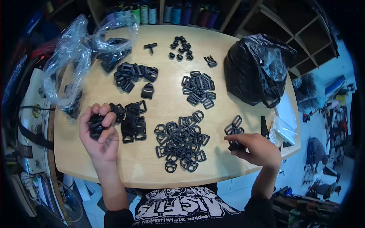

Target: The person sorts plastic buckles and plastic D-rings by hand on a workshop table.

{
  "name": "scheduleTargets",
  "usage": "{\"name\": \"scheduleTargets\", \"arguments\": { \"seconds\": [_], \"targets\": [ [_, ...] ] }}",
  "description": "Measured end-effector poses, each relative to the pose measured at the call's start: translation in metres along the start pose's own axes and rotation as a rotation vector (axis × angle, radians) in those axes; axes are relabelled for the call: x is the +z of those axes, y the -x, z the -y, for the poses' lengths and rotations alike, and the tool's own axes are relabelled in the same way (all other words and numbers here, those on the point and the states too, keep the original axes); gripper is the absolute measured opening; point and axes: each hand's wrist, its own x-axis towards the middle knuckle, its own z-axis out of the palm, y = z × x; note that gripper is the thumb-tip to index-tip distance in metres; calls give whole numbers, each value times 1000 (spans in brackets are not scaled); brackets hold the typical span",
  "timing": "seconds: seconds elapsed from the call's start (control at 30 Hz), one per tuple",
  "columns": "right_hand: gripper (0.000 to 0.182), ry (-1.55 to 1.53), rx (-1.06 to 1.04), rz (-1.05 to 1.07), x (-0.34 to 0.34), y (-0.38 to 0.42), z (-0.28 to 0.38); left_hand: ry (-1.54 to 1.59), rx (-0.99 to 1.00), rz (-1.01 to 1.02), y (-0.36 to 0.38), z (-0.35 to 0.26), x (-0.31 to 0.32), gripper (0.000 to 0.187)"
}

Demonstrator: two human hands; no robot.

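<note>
My left hand [99, 138], palm up, has its fingers curled round black plastic buckle pieces [96, 127]; their exact shape is partly covered. Just right of it lies a pile of black side-release buckle parts [133, 123]. At the right of the table my right hand [256, 149] reaches in with thumb and fingers closed about a small black plastic piece [236, 146], mostly hidden. Beyond those fingers lie a few black strap adjusters [234, 123]. Between both hands spreads a large heap of black ring-shaped buckles [180, 140].
Farther back are piles of strap sliders [198, 88], buckles [133, 74] and small cord-stopper-like pieces [181, 47], plus a lone buckle prong [210, 61]. A black plastic bag [247, 72] stands right, clear plastic bags [72, 57] left. Thread spools [152, 14] line the back.
</note>
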Motion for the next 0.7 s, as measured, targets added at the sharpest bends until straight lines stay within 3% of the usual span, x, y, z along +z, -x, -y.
{"name": "scheduleTargets", "arguments": {
  "seconds": [0.13,0.3,0.37,0.5,0.57,0.63,0.7],
  "targets": [
    [26,50,-7,115,-27,-37,19,-57,15,-27,1,2,2,23],
    [28,19,-199,-101,-32,-91,23,-77,30,-22,4,1,4,23],
    [28,-138,-158,-51,-48,-120,29,-66,37,-27,4,3,7,22],
    [36,94,-319,-98,-66,-206,19,-84,19,-35,5,5,5,24],
    [38,-2,-27,-16,-75,-240,45,-79,4,-71,5,8,6,25],
    [39,2,-54,38,-79,-295,27,-115,14,-116,6,10,7,25],
    [34,78,-132,-67,-76,-328,25,-130,6,-114,6,10,8,26]
  ]
}}
